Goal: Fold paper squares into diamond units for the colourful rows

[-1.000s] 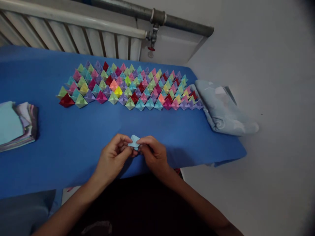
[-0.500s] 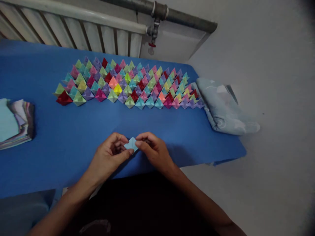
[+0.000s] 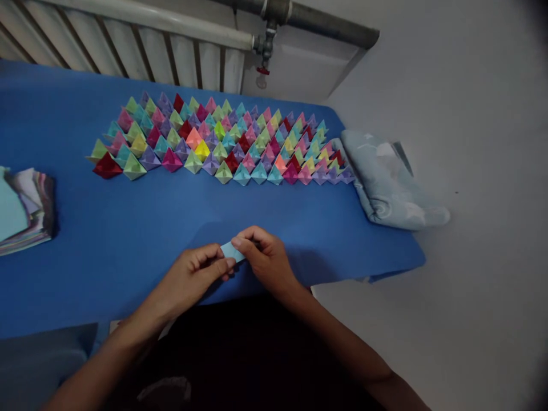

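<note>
We are holding a small piece of light blue paper above the near part of the blue table, pinching it between both hands. Our left hand is closing its grip narrowly on the lower left of the paper, thumb lying on top, and our right hand is gripping the upper right just as narrowly, fingers partly covering it. Beyond our hands, many colourful folded paper shapes are standing in close rows. To the left, a stack of paper sheets is lying on the table; to the right, a folded grey-blue cloth is resting beside the end of the rows. A white radiator is running behind the table.
</note>
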The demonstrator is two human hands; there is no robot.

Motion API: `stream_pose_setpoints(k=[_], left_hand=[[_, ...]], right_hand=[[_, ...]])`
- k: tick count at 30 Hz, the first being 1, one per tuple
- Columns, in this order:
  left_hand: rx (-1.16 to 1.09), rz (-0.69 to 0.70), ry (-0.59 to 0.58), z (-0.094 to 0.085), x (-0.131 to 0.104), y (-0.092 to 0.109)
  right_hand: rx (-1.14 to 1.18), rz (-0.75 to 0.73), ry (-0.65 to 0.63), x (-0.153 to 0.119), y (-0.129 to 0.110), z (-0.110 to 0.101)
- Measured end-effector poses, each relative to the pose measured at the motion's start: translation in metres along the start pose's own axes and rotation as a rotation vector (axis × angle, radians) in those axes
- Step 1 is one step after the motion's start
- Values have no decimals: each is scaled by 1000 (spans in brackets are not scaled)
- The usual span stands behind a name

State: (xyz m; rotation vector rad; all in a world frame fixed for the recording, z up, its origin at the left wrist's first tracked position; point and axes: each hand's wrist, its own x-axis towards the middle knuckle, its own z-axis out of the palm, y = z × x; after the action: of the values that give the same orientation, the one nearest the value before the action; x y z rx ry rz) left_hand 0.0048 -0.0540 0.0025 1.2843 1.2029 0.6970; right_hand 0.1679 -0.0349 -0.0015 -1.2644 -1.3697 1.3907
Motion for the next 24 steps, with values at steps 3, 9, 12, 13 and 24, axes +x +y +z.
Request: stream_pose_setpoints(k=[3, 9, 12, 13, 24], left_hand=[[-5, -9, -32, 0, -2, 0], [-14, -9, -49, -1, -4, -4], [-62, -35, -74, -2, -3, -5], [-71, -38, -69, -2, -2, -4], [-22, -93, -69, -3, -2, 0]], right_hand=[[-11, 10, -118, -1, 0, -2], [-16, -13, -109, -3, 2, -3], [8, -4, -136, -2, 2, -2], [23, 2, -146, -2, 1, -2], [39, 35, -158, -3, 3, -5]])
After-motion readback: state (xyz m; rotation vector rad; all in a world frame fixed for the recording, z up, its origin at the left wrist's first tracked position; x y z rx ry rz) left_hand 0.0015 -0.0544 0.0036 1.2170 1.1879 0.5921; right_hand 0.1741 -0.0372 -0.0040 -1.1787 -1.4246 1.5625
